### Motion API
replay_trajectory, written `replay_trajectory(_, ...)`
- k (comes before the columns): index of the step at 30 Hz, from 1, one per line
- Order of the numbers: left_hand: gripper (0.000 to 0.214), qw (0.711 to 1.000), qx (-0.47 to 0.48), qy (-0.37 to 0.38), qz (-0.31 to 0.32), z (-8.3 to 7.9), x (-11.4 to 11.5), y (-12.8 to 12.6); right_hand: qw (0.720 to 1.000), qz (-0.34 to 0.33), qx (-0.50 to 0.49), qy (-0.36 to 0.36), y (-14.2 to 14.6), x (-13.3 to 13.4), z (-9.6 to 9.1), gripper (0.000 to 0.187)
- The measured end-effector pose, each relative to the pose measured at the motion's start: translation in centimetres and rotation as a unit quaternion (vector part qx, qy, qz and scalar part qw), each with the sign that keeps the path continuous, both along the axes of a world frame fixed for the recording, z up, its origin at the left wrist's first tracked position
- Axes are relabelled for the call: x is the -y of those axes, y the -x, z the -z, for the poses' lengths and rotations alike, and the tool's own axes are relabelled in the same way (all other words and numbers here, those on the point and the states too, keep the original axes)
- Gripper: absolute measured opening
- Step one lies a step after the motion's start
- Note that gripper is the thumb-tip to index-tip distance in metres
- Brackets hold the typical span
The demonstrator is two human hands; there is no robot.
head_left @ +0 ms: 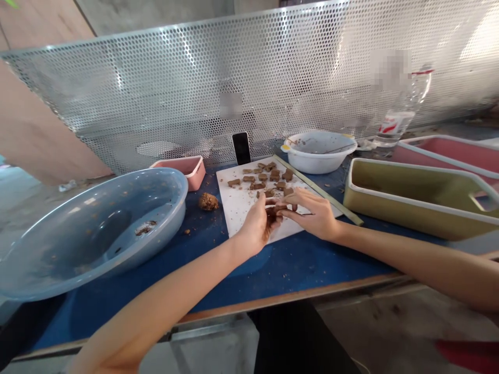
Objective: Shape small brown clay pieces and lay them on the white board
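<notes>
Both hands meet over the near part of a white board [241, 208]. Dark brown clay-like dough [274, 212] sits between them, partly hidden by the fingers. My left hand [259, 221] cups it from the left, its fingers smeared brown. From the right, my right hand [312, 210] pinches the same dough with thumb and fingertips. Just beyond the hands, several small shaped brown pieces [263, 177] lie in loose rows on the board, with crumbs around them. Left of the board, a rough brown lump [208, 201] rests on the blue tabletop [280, 265].
A large blue basin [156, 244] stands at left, with a pink container [197, 174] behind it. A phone [241, 148] leans at the back. A pale strip [319, 189] edges the board. Rightward are a white bowl [317, 161], an olive bin [409, 205] and a plastic bottle [397, 122].
</notes>
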State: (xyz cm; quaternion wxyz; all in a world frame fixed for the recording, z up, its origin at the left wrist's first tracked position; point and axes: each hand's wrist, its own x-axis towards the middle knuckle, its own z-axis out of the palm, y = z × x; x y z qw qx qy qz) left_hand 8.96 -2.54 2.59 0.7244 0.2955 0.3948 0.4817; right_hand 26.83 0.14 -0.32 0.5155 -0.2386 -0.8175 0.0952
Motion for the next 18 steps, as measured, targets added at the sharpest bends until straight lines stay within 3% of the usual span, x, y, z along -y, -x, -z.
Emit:
replay_trajectory(4, 0.051, 0.996, 0.064, 0.049, 0.032, -0.2, 0.5, 0.2, 0.997, 0.051, 0.057, -0.006, 0.1, 0.1, 0.3, 0.038)
replay_trajectory(9, 0.037, 0.996, 0.05, 0.065, 0.021, -0.3, 0.7, 0.9, 0.993, 0.054, 0.107, -0.014, -0.4, 0.4, 0.9, 0.066)
replay_trajectory(18, 0.028, 0.999, -0.005, -0.002, 0.032, -0.1, 0.1, 1.3, 0.995, 0.082, 0.052, 0.029, -0.8, -0.5, 0.8, 0.045)
